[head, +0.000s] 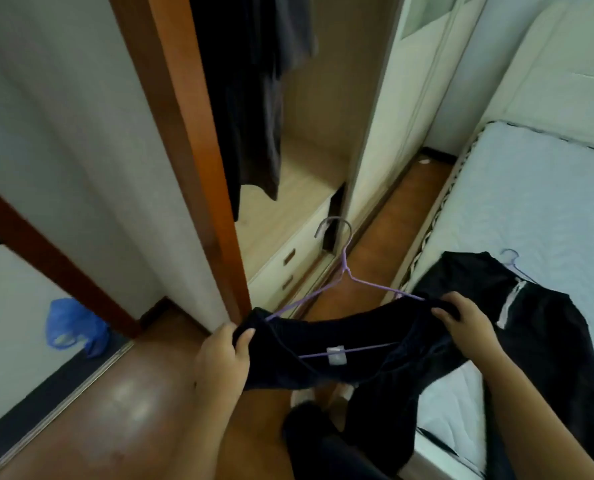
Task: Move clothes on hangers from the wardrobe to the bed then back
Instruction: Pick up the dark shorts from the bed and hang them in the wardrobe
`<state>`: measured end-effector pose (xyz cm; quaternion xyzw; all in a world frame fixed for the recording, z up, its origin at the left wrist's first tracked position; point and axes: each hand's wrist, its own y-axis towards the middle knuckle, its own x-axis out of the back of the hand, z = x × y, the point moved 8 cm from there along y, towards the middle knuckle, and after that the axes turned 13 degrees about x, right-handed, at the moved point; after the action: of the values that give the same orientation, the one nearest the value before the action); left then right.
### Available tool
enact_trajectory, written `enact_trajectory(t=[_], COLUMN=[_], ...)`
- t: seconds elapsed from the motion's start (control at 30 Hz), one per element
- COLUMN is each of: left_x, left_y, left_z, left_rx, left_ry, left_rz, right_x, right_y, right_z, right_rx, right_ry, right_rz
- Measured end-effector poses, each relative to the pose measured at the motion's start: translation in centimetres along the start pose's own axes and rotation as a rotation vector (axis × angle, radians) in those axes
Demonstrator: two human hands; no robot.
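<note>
A person's left hand and right hand each grip one end of a dark garment stretched between them, fingers curled closed over the cloth, above the brown floor just left of the bed. The garment hangs on a purple hanger; its long axis runs left to right from hand to hand, while the hook rises away from the person toward the wardrobe. The hanger's lower bar shows inside the fabric, midway between both hands. Just right of the right hand, a second dark garment lies on the bed's near edge, partly draped over the side, its own hanger hook pointing farther up the mattress. Beyond the bed's left side, dark clothes hang inside the open wardrobe. Far left, a blue plastic bag sits on the floor.
</note>
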<state>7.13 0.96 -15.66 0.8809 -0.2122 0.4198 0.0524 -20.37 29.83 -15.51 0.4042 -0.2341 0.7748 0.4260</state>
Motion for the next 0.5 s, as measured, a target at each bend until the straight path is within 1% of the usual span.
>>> enact_trajectory(t=[0.1, 0.27, 0.4, 0.5], left_x=[-1.8, -4.7, -7.5, -9.8], left_y=[3.6, 10.1, 15.3, 19.0], left_z=[-5.1, -13.5, -20.5, -25.7], left_rx=[-0.130, -0.311, -0.351, -0.366], left_ry=[0.015, 0.049, -0.012, -0.047], left_rz=[0.022, -0.039, -0.038, -0.031], right_x=[1.1, 2.5, 4.8, 6.7], right_y=[2.6, 8.9, 13.4, 16.9], right_z=[-1.9, -4.4, -6.6, -7.2], right_rx=[-0.029, -0.092, -0.178, -0.197], right_ry=[0.027, 0.089, 0.125, 0.088], right_rz=[-0.102, -0.219, -0.291, -0.304])
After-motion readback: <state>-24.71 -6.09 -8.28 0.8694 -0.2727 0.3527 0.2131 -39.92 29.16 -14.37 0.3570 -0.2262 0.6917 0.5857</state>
